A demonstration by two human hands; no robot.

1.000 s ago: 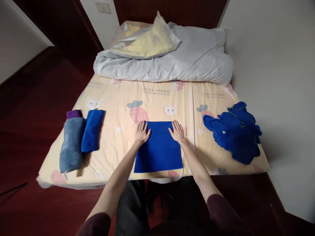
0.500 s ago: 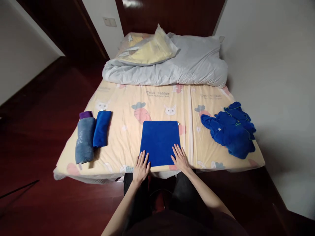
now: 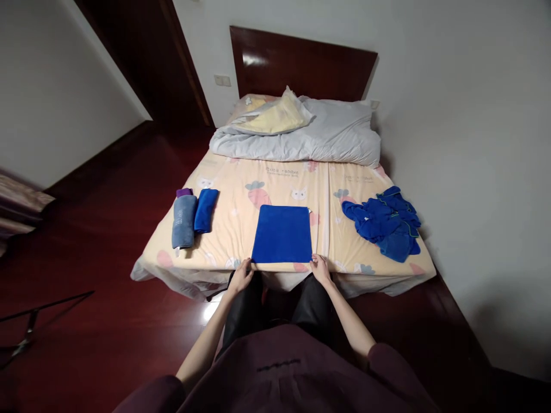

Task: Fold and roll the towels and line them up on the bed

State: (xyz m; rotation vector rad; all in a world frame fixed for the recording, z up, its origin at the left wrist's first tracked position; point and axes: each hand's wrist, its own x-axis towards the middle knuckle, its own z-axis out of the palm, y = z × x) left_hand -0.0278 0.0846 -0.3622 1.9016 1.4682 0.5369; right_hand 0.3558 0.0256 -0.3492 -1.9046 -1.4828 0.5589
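Observation:
A blue towel (image 3: 282, 235) lies flat and square near the front edge of the bed, with a small white tag at its far right corner. My left hand (image 3: 241, 277) is at its near left corner, the fingertips closed on the edge. At the near right corner, my right hand (image 3: 320, 269) pinches the towel in the same way. Both forearms reach in from below, over my legs.
Rolled towels lie on the left of the bed (image 3: 232, 218): a grey-blue one (image 3: 184, 221), a blue one (image 3: 206, 210) and a purple one (image 3: 185, 193). Crumpled blue cloths (image 3: 387, 221) are heaped at right. A grey quilt (image 3: 344, 129) and yellow pillow (image 3: 282, 115) lie behind.
My hands have drawn back from lying flat on the towel's sides to its near corners, and the fingers have closed there. The view has tilted up and pulled back.

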